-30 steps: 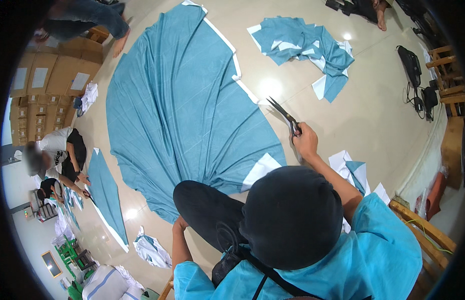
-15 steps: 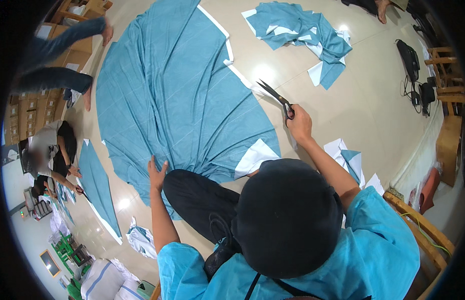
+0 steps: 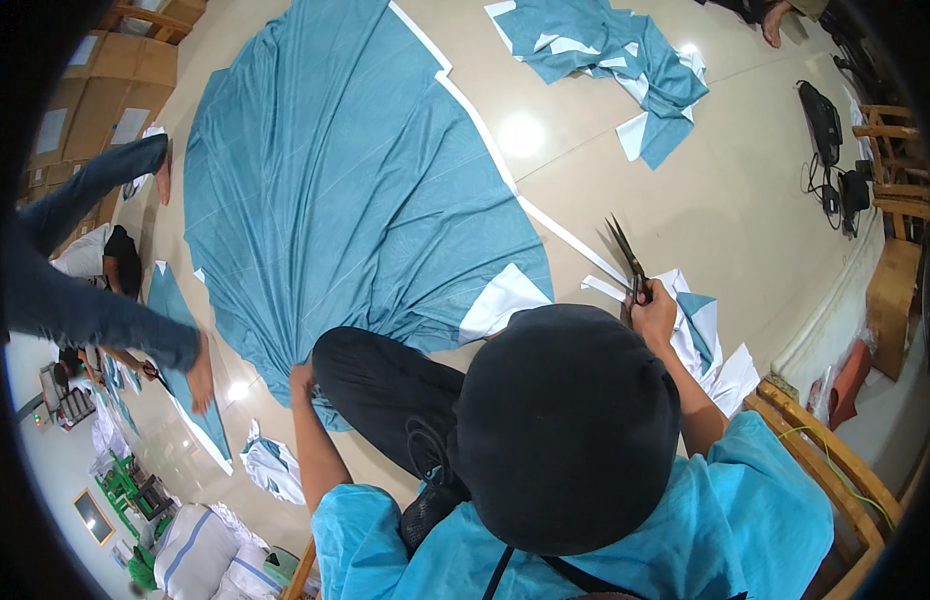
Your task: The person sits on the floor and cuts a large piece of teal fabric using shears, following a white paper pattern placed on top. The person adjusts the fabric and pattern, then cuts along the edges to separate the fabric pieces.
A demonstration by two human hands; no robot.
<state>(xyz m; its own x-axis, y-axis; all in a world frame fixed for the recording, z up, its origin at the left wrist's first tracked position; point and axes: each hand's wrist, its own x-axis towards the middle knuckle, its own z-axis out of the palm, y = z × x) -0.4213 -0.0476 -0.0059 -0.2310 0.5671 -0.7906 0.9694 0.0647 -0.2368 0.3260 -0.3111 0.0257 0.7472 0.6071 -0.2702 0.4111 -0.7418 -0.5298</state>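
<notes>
A large teal cloth [image 3: 365,190] with a white edge lies spread on the floor, its folds drawing together toward my left hand [image 3: 302,380]. That hand is closed on the gathered cloth beside my left knee, its fingertips mostly hidden. To the right of the cloth, my right hand [image 3: 653,308] grips black-handled scissors [image 3: 630,258], blades pointing up and away and parted a little. From the cloth's right edge a narrow white strip [image 3: 575,240] runs to the scissors and right hand. A white corner [image 3: 505,302] of the cloth is folded over near my head.
Teal-and-white scraps [image 3: 660,105] lie at the far right, with more scraps [image 3: 720,360] beside my right forearm. Another person's jeans-clad leg [image 3: 105,310] steps by on the left, next to a crouching co-worker [image 3: 115,255]. A wooden chair [image 3: 825,460] stands at right.
My right hand and the scissors have moved right and nearer me, the white strip stretching after them. My left hand has drawn nearer and closed on the cloth. The walking person has stepped nearer.
</notes>
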